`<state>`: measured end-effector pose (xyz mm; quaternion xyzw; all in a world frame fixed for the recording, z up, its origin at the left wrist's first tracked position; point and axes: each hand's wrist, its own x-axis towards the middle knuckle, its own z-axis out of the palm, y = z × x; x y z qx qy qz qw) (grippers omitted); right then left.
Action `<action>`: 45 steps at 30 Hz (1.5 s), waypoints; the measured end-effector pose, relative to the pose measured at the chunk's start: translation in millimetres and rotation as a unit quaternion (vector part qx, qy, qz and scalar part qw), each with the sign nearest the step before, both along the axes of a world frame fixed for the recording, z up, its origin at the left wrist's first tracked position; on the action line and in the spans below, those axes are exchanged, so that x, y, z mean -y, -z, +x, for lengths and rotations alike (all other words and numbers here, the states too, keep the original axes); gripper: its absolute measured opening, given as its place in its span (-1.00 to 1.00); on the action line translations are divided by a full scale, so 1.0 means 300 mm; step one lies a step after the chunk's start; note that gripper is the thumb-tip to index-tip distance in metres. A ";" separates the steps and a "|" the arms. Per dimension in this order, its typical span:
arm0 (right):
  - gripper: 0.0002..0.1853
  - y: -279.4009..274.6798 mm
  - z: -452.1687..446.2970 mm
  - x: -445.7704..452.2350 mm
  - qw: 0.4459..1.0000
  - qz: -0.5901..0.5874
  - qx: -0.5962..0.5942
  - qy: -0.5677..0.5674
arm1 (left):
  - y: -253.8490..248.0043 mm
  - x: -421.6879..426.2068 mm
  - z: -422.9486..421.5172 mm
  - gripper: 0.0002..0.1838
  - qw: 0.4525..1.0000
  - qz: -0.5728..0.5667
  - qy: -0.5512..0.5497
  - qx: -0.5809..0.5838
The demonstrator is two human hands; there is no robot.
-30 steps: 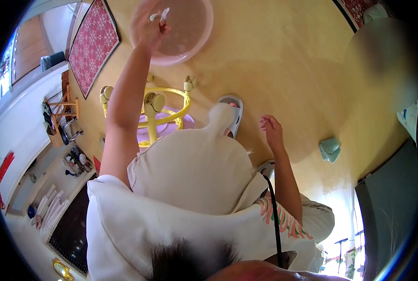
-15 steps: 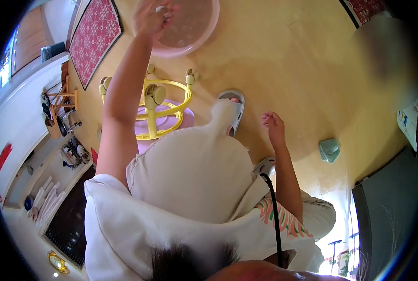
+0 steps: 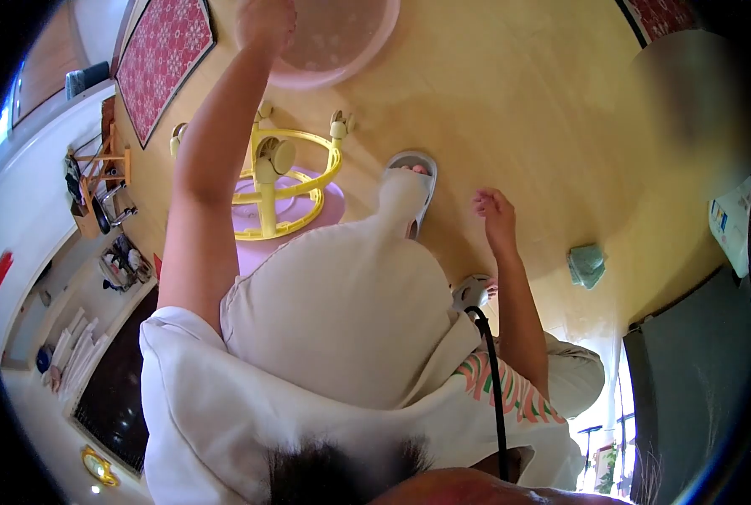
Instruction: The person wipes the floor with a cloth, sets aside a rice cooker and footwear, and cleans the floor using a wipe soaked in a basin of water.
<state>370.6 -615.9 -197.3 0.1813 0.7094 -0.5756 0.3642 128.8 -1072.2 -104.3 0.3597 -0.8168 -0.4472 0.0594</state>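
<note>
My left hand (image 3: 266, 23) is at the top edge of the view, over the near left rim of a pale pink basin (image 3: 321, 82). Its fingers are curled in, and whatever they may hold is hidden. Liquid seems to fill the see-through-looking basin. My right hand (image 3: 495, 212) hangs over the bare floor with nothing in it, fingers loosely bent and partly apart. Below my left forearm lies an upturned stool with a yellow ring frame (image 3: 266, 202), casters and a purple seat (image 3: 335, 206).
A folded green cloth (image 3: 586, 266) lies on the floor to the right. My feet wear grey slippers (image 3: 430, 168). Red patterned mats (image 3: 163, 63) lie at the upper left and upper right. Shelving (image 3: 43, 328) lines the left, and a dark panel (image 3: 687, 362) stands lower right.
My left hand has turned and its fingers have curled in; a small white spot seen at them before is now hidden. The view has shifted slightly. My right hand stays empty.
</note>
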 end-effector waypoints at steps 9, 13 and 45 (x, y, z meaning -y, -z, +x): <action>-0.77 -0.004 -0.057 0.015 0.999 -0.030 0.012 0.013 | 0.106 0.087 0.012 -0.53 0.988 0.149 -0.008 -0.030; -0.76 -0.060 -0.082 0.054 0.998 -0.034 0.045 0.027 | 0.144 0.141 0.058 -0.56 0.987 0.141 -0.007 -0.070; -0.68 -0.309 -0.708 0.443 0.921 -0.383 -0.003 0.076 | -0.520 0.080 0.756 -0.72 0.926 -0.319 -0.080 -0.184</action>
